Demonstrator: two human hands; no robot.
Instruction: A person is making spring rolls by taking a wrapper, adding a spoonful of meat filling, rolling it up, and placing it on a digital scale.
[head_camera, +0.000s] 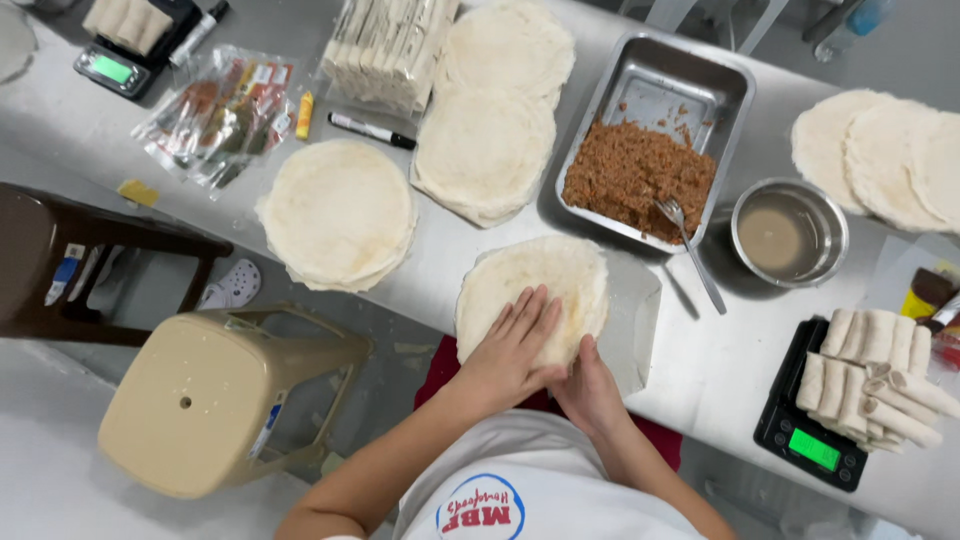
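Left hand (512, 345) lay flat on round wrapper (535, 295), fingers spread open, pressing near edge. Right hand (590, 385) pinched same wrapper's near rim, fingers closed on it. Wrapper sat on steel bench (440, 250) (atop clear sheet), just before tray of brown filling (640, 175) with fork (690, 250). Bowl of liquid (790, 232) right of tray; rolled pieces on scale (815, 435) beyond.

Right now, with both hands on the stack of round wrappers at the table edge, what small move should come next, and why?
Probably peel the top sheet off the wrapper stack: the left hand lies flat on it while the right hand pinches its near edge. The fork rests untouched in the tray of meat filling.
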